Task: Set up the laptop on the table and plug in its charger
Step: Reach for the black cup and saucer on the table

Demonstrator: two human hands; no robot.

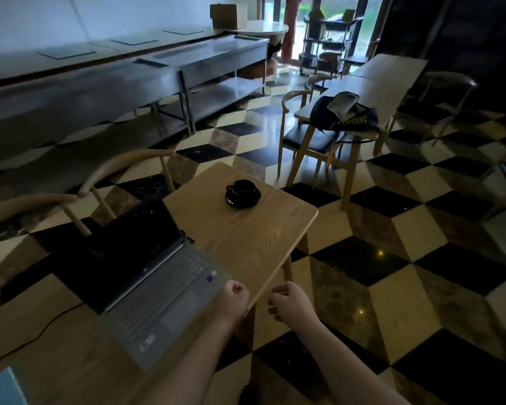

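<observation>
Both hands hold nothing: the left hand (233, 293) is curled into a loose fist over the table (246, 238) edge, the right hand (287, 299) loosely curled just past it. Beside the left hand the open grey laptop (155, 282) sits, screen dark, stickers unreadable, a black cable (41, 331) trailing left. A black cup (243, 190) stands beyond.

Dim, backlit, wide-angle edge warp

The cable (41, 331) runs off the left edge; its far end is unseen. The laptop (146, 276) screen is too dark to read.
</observation>
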